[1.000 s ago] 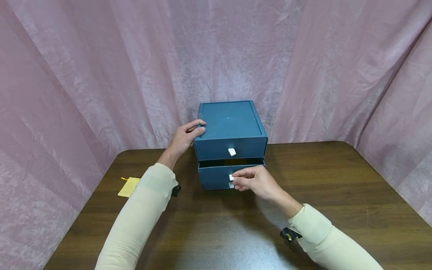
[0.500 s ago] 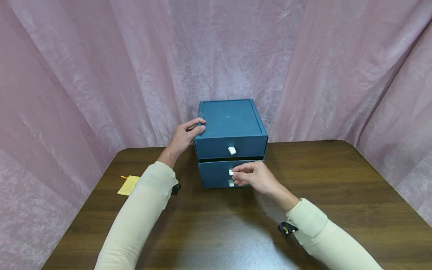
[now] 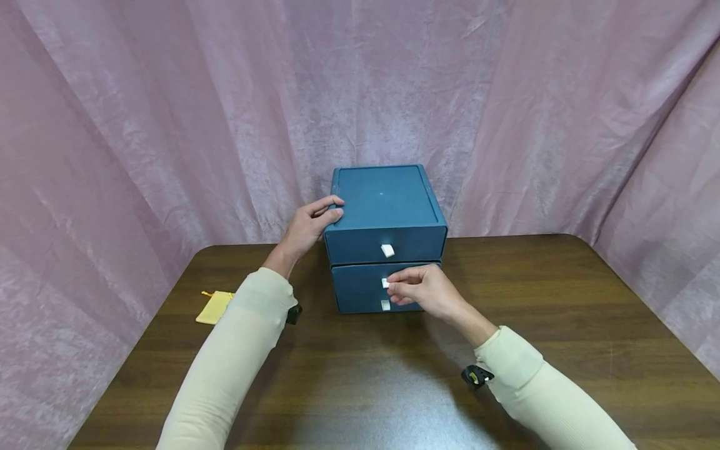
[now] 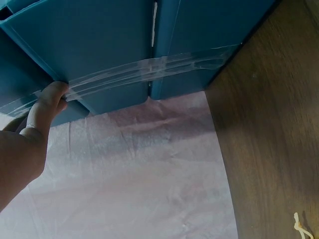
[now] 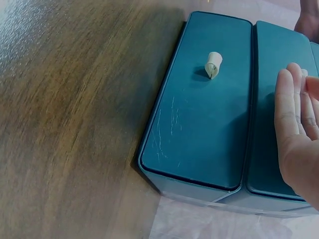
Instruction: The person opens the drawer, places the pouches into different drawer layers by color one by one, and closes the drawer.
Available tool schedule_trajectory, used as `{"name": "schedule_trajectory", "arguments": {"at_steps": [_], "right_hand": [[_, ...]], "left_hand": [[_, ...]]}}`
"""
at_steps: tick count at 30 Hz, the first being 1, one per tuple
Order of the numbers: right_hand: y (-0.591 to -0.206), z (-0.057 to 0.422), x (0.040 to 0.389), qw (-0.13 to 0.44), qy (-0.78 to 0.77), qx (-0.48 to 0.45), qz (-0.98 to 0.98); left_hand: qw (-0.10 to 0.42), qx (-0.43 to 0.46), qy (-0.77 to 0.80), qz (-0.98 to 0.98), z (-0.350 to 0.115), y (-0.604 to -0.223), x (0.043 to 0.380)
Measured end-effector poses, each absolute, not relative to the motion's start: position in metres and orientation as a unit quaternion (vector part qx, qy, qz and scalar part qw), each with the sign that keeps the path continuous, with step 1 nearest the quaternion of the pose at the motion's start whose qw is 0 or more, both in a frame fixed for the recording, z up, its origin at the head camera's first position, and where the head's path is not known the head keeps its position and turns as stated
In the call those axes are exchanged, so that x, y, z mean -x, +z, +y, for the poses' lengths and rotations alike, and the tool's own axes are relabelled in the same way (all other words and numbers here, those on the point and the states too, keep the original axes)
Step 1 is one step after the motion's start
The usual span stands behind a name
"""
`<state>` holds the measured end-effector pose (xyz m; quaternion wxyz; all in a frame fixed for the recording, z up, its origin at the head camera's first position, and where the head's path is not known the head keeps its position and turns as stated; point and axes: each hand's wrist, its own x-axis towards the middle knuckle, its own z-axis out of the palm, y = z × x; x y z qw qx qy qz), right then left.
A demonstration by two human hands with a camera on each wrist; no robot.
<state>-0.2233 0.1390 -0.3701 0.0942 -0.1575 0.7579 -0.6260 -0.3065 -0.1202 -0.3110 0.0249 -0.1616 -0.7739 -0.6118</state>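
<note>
A blue drawer cabinet (image 3: 379, 194) stands at the back of the wooden table, its fronts fitted with small white pull tabs. My left hand (image 3: 306, 228) rests on its upper left edge, thumb and a finger lying over the top. In the left wrist view a finger (image 4: 47, 102) touches the taped side wall. My right hand (image 3: 427, 290) pinches the white pull tab (image 3: 385, 283) of the middle drawer (image 3: 357, 287) between thumb and fingertips. That drawer sits about flush in the cabinet. In the right wrist view, the lower tab (image 5: 213, 64) shows on the bottom drawer (image 5: 199, 119).
A yellow drawstring pouch (image 3: 215, 308) lies on the table (image 3: 360, 381) at the left, partly behind my left sleeve. Pink curtains (image 3: 382, 81) hang behind the cabinet and at both sides. Clear tape (image 4: 154, 69) runs along the cabinet's side.
The middle drawer has slid back from partly pulled out to about flush, my right hand moving away from me with its tab. My left hand has stayed on the cabinet.
</note>
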Motion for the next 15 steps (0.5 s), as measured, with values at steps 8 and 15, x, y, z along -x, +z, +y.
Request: {"name": "schedule_trajectory", "arguments": {"at_steps": [8, 15], "right_hand": [[-0.3679, 0.1395, 0.2252, 0.094, -0.624, 0.152, 0.76], [-0.3668, 0.1407, 0.2262, 0.094, -0.616, 0.153, 0.767]], "left_hand": [[0.026, 0.166, -0.609, -0.775, -0.1204, -0.3115, 0.3058], [0.029, 0.165, -0.604, -0.779, -0.1202, -0.3114, 0.3063]]}}
